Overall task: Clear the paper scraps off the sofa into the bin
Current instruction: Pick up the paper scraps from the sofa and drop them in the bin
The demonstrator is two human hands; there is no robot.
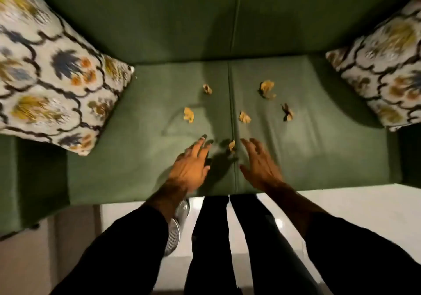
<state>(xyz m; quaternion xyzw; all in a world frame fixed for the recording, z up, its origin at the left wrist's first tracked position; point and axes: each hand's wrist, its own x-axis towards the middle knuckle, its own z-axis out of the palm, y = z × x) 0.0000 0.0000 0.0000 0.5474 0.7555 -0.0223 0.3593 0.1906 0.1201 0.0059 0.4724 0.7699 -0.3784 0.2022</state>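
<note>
Several crumpled yellowish paper scraps lie on the green sofa seat (pixel 136 158). The nearest scrap (pixel 232 145) sits on the seam between the two cushions, right between my hands. Others lie farther back: one (pixel 188 114) left of the seam, one (pixel 244 117) right of it, one (pixel 207 88), a larger one (pixel 267 89) and one (pixel 287 111). My left hand (pixel 191 167) and my right hand (pixel 259 164) hover over the seat's front part, fingers spread, holding nothing. A silvery mesh bin (pixel 175 228) shows partly under my left forearm, by the sofa's front.
Patterned cushions stand at both ends of the sofa, one at left (pixel 52 66) and one at right (pixel 382 73). My dark-trousered legs (pixel 227 237) stand on a pale glossy floor (pixel 341 203) against the sofa's front edge.
</note>
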